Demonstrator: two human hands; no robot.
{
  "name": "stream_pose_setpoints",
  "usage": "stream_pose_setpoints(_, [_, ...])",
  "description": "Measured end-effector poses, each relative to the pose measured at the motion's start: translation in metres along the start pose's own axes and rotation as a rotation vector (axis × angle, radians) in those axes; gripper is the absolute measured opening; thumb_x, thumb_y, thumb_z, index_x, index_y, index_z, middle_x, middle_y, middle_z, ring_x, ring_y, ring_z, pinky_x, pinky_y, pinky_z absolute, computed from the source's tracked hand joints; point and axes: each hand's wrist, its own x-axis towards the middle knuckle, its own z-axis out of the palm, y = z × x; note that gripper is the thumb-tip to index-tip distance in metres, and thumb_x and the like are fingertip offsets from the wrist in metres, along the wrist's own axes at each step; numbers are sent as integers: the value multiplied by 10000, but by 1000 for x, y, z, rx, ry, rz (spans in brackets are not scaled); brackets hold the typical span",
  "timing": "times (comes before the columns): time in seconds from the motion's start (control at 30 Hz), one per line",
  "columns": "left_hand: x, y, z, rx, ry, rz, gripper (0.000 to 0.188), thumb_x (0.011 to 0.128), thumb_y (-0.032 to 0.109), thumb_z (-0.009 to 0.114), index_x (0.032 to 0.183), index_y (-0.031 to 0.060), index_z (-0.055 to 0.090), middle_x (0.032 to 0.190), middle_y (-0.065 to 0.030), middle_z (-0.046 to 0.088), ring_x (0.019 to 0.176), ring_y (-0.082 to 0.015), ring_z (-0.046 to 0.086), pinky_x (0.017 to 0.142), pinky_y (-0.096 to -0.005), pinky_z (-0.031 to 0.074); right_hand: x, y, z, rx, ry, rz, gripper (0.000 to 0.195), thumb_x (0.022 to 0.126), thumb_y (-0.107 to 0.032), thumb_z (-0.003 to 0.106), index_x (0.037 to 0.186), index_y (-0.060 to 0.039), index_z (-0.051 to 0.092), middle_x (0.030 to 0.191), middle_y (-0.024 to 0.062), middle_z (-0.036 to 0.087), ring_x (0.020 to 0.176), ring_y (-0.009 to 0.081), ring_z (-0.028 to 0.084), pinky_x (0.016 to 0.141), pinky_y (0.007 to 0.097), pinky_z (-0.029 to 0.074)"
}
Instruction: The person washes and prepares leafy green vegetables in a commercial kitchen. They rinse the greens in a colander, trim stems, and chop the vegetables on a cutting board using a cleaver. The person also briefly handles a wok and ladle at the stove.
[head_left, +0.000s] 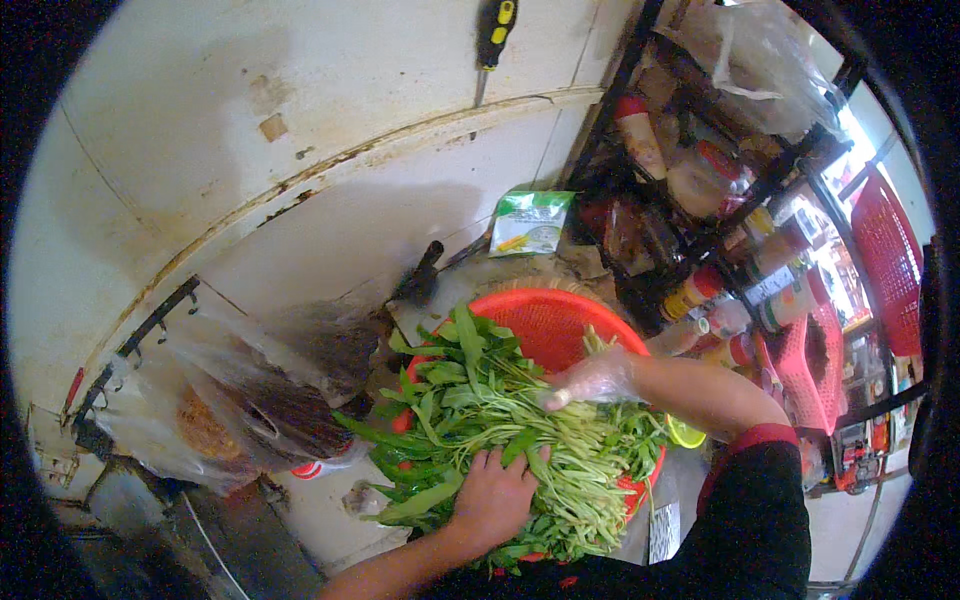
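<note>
A large heap of water spinach (570, 465), long pale stems with green leaves, fills and overhangs a red plastic colander basket (551, 330) right in front of me. On the near side of the heap, my bare left hand (499, 491) lies with its fingers over the stems and leaves; whether it grips them is unclear. My right hand (596, 381) wears a thin clear plastic glove. It reaches in from the right and closes around stems near the basket's middle, its fingertips partly hidden among the greens.
A green-and-white packet (531, 223) leans at the back by the wall. Jars and bottles (694, 292) crowd a dark rack on the right, beside pink plastic baskets (810, 367). Plastic bags (225, 420) hang from a hook rail at left. A screwdriver (496, 34) is against the wall.
</note>
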Motion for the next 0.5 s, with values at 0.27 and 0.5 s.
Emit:
stream_pose_setpoints(0.27, [0,6,-6,61,-184,-16,990,699,380,769,1501,82,273,1284,-193,555,1172,-403,500,989,-519,381,15,3,13,-164,51,-252,1131,688,-236,733,1524,-27,1,1287,224,571,1140,307,579,993,393,422])
stream_pose_setpoints(0.5, [3,8,-25,53,-144,-58,691,790,148,529,1464,93,387,1269,-187,594,1069,-382,574,920,-508,445,-32,-30,4,-299,296,-263,1148,643,-114,734,1525,-29,4,1183,265,616,1046,345,635,872,392,515])
